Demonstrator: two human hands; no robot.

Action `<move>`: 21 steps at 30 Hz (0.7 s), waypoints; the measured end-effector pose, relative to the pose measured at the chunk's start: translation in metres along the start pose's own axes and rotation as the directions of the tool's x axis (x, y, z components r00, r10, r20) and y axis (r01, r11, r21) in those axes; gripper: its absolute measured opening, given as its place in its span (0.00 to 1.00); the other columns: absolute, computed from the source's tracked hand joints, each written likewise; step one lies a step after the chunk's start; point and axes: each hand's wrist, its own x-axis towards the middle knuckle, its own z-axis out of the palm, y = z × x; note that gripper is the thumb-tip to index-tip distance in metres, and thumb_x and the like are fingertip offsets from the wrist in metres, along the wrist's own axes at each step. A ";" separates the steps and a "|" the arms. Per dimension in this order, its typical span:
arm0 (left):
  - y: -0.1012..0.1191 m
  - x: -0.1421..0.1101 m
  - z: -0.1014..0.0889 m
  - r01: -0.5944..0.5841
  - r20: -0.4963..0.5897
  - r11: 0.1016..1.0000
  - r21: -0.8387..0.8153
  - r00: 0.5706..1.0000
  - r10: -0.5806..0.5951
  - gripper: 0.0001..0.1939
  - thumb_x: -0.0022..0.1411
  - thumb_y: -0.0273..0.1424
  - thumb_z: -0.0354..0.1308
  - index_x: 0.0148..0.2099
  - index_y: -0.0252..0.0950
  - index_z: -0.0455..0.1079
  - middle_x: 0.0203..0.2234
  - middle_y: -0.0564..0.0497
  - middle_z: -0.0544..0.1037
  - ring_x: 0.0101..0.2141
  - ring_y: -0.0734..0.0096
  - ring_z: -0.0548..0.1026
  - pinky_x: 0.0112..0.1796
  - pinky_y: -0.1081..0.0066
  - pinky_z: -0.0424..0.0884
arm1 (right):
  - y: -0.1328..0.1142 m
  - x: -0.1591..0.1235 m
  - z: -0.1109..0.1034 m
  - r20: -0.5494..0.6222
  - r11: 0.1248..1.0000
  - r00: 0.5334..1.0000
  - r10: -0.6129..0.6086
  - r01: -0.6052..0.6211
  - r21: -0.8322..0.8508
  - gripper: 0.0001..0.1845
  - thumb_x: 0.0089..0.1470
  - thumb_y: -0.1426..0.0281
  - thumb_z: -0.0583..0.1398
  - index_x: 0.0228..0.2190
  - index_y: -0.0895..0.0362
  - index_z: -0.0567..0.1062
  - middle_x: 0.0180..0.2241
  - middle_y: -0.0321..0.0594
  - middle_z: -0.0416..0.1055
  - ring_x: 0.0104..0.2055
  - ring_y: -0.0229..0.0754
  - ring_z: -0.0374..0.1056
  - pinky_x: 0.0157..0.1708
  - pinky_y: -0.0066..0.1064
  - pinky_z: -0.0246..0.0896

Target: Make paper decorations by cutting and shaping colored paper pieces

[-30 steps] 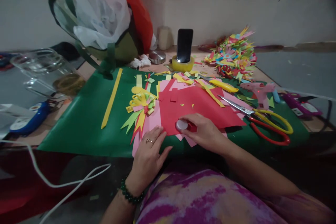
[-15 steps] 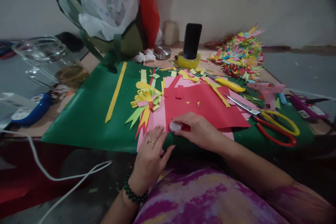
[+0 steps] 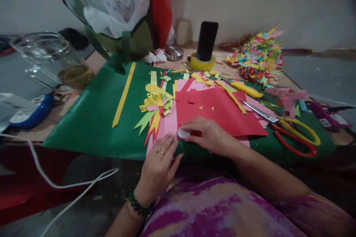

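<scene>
- Right hand (image 3: 211,135): grasping a pale round piece (image 3: 183,133) between thumb and fingers; rest of the piece hidden by the fingers, so its full shape cannot be told.
- Position of the pale round piece: at the near left corner of the red paper (image 3: 225,111), just beside the left fingertips.
- Left hand (image 3: 158,166): released, no object seen in its grasp; fingers extended and laid on the near end of the pink paper (image 3: 169,122), thumb spread apart; ring on one finger, dark green bracelet (image 3: 138,202) at the wrist.
- Red paper: lies over pink sheets; two tiny yellow scraps and a small red square on it.
- Left of the red paper: ribbon rosette (image 3: 156,105) in yellow, green and pink, with notched tails toward the near side; farther left, a yellow strip (image 3: 124,95) on the green sheet (image 3: 94,118).
- Right side: scissors (image 3: 274,119) with one red and one yellow handle, blades pointing toward the red paper; yellow cutter (image 3: 247,89) beyond; pink glue gun (image 3: 287,100), red light showing.
- Far side of the desk (image 3: 191,47): dark phone (image 3: 207,40) propped upright in a yellow tape roll (image 3: 202,63); multicoloured paper bundle (image 3: 258,57) to its right.
</scene>
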 end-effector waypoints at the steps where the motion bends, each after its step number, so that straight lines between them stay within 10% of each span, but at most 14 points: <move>1: 0.000 -0.001 0.000 -0.003 -0.011 1.000 0.007 1.000 0.004 0.16 0.62 0.25 0.56 0.52 0.27 0.66 0.47 0.34 0.77 0.50 0.54 0.74 0.48 0.56 0.73 | 0.001 0.000 -0.001 0.009 1.000 1.000 -0.011 0.011 0.009 0.14 0.50 0.77 0.65 0.41 0.58 0.79 0.41 0.45 0.79 0.45 0.45 0.73 0.46 0.35 0.68; 21: 0.001 -0.002 -0.002 0.016 0.018 1.000 -0.004 1.000 -0.016 0.15 0.62 0.23 0.56 0.52 0.27 0.67 0.47 0.36 0.78 0.51 0.56 0.74 0.50 0.57 0.72 | 0.010 0.000 0.000 -0.042 0.993 0.998 -0.035 0.039 0.111 0.14 0.48 0.77 0.67 0.39 0.57 0.80 0.38 0.43 0.79 0.42 0.43 0.73 0.43 0.34 0.69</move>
